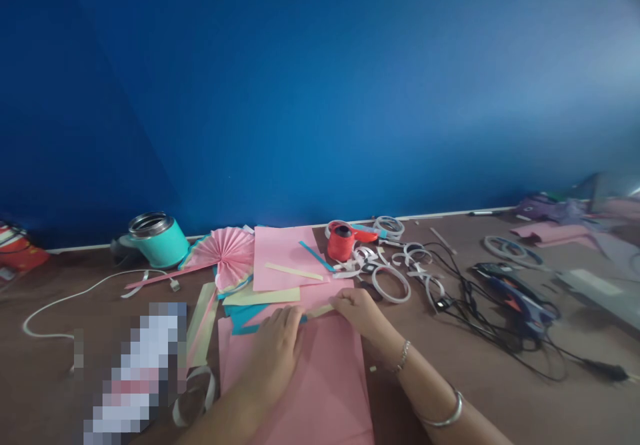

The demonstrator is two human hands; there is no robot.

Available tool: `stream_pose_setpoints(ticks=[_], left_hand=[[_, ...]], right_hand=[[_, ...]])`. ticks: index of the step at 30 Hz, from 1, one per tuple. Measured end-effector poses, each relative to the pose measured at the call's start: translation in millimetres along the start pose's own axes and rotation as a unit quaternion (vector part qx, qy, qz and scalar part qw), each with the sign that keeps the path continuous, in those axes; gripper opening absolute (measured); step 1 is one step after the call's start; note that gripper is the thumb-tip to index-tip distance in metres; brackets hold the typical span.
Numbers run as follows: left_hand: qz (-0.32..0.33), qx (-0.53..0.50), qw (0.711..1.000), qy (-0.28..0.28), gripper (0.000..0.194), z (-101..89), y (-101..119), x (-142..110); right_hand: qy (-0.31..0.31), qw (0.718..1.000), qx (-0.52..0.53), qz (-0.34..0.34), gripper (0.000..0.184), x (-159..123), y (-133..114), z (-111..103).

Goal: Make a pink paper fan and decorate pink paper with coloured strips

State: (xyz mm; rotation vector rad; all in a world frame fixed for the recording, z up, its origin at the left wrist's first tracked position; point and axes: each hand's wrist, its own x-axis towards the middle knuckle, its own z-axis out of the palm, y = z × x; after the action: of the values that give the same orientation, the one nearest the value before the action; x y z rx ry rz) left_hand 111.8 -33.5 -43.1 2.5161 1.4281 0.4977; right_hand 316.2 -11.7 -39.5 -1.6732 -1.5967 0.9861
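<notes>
In the middle of the view, a narrow tan paper strip (320, 311) stretches between my two hands, above a stack of pink paper sheets (325, 378). My right hand (357, 308) pinches the strip's right end between thumb and fingers. At its other end, my left hand (280, 345) is closed, fingers together over the strip; the fingertips are partly hidden, and a bit of blue paper shows beside them. Blue paper pieces (247, 318) and a wide pale yellow strip (265, 296) lie just beyond my left hand. Farther back, a pink sheet (283, 242) bears thin yellow and blue strips.
A pleated pink paper fan (227, 252) and a teal mug (163, 242) stand at back left. Behind my right hand are a red tape dispenser (341, 242) and white rings (391, 284). Black cables (470, 312) and a glue gun (520, 302) lie right. A blue wall (320, 98) bounds the table.
</notes>
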Motion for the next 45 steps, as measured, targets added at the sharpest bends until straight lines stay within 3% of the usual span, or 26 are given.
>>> stream_pose_setpoints(ticks=[13, 23, 45], left_hand=[[-0.004, -0.008, 1.000, -0.006, 0.027, 1.7, 0, -1], [-0.005, 0.002, 1.000, -0.027, 0.026, -7.1, 5, 1], [0.003, 0.024, 0.999, -0.039, 0.040, -4.4, 2, 1]], right_hand=[[-0.004, 1.000, 0.007, -0.001, 0.032, -1, 0, 0], [0.004, 1.000, -0.014, -0.006, 0.031, 0, -1, 1], [0.009, 1.000, -0.018, -0.002, 0.028, 0, 0, 1]])
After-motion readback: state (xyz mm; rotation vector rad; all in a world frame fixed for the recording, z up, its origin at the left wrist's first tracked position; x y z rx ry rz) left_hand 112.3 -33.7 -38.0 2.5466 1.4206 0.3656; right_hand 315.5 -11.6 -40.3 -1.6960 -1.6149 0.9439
